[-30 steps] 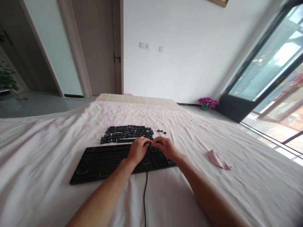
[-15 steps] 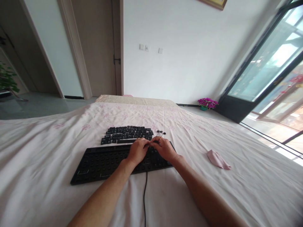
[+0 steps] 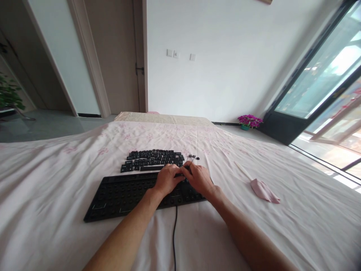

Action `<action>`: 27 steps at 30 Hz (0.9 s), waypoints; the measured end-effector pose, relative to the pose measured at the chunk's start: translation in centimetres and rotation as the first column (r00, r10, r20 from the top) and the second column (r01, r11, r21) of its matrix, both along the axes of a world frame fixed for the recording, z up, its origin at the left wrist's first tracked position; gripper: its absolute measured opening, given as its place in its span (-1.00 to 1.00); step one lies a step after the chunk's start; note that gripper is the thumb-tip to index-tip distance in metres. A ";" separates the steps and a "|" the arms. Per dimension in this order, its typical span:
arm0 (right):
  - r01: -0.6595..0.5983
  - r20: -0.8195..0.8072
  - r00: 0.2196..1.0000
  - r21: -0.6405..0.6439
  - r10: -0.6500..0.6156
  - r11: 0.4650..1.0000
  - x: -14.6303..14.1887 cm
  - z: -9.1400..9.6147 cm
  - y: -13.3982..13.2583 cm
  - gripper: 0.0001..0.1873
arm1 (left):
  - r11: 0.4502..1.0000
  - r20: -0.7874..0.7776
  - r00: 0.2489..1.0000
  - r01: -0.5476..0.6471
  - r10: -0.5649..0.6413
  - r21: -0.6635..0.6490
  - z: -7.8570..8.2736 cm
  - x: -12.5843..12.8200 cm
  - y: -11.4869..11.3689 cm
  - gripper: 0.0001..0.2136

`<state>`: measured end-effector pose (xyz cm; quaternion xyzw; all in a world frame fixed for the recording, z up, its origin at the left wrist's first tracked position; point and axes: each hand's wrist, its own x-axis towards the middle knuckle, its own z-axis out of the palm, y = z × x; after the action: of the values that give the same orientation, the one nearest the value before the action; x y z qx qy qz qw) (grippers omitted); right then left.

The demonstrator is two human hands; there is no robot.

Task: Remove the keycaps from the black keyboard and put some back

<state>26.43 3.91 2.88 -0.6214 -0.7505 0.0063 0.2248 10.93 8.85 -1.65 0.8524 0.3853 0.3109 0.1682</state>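
A black keyboard (image 3: pixel 121 195) with most of its keycaps off lies on the bedsheet, a cable running from it toward me. Over its right part, my right hand (image 3: pixel 199 177) is closed on a thin wire tool, which looks like a wire keycap puller (image 3: pixel 193 159); two fine wires stick up past the fingers. My left hand (image 3: pixel 168 178) is closed in a pinch beside it, fingertips touching the right hand's. What the left fingers hold is hidden. Just beyond the keyboard, loose black keycaps (image 3: pixel 153 158) lie in rows, the long space bar (image 3: pixel 151 168) nearest.
Several small loose keycaps (image 3: pixel 194 156) sit apart, right of the rows. A pink cloth (image 3: pixel 265 191) lies on the pale floral sheet (image 3: pixel 225 229) to the right. The black cable (image 3: pixel 174 237) passes between my forearms. Purple flowers (image 3: pixel 250 121) stand on the floor near the glass door.
My hands have shifted slightly and the right hand has turned, with the wire ends now standing up more clearly. The camera view has moved a little. The keyboard and keycap rows look unchanged.
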 end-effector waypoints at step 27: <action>0.136 -0.261 0.963 0.236 -0.072 0.962 -0.2 -2.5 -0.2 -0.73 | 0.976 0.321 0.932 0.205 -0.171 -0.074 0.8 0.1 -0.7 -0.86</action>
<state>26.20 3.73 0.38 -0.6210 -0.6770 -0.0227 0.3943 11.02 8.11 -0.89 0.8152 0.2864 0.4035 0.3011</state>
